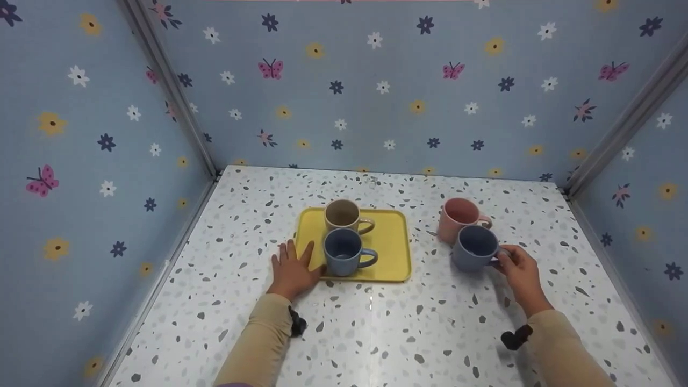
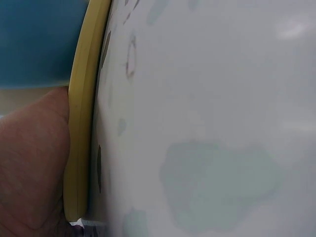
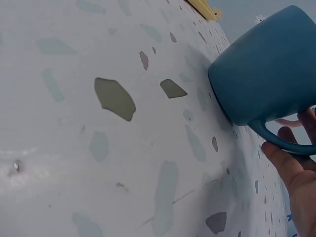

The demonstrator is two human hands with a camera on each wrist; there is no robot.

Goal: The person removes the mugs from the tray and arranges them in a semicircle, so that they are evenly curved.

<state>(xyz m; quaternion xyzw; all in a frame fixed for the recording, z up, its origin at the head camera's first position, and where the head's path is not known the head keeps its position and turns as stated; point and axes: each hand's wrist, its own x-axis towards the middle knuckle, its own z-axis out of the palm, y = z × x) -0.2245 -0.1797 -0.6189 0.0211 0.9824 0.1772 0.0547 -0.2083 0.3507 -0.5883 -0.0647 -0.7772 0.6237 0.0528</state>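
Observation:
My right hand (image 1: pixel 520 273) pinches the handle of a slate-blue mug (image 1: pixel 468 259), which stands upright on the right of the table. In the right wrist view, fingers (image 3: pixel 284 165) curl round the handle of that mug (image 3: pixel 269 69). Directly behind it is a pink mug (image 1: pixel 450 230). Spread and straight, the fingers of my left hand (image 1: pixel 293 273) lie at the left front corner of a yellow tray (image 1: pixel 393 247); the thumb side touches its rim (image 2: pixel 79 143). On the tray a lighter blue mug (image 1: pixel 339 260) stands in front of a beige mug (image 1: pixel 341 216), both with handles to the right.
The speckled white table (image 1: pixel 408 333) is enclosed at the back and both sides by blue panels (image 1: pixel 371 97) printed with flowers and butterflies. Metal posts (image 1: pixel 177 91) stand at the back corners. Each wrist wears a small black camera (image 1: pixel 297 322).

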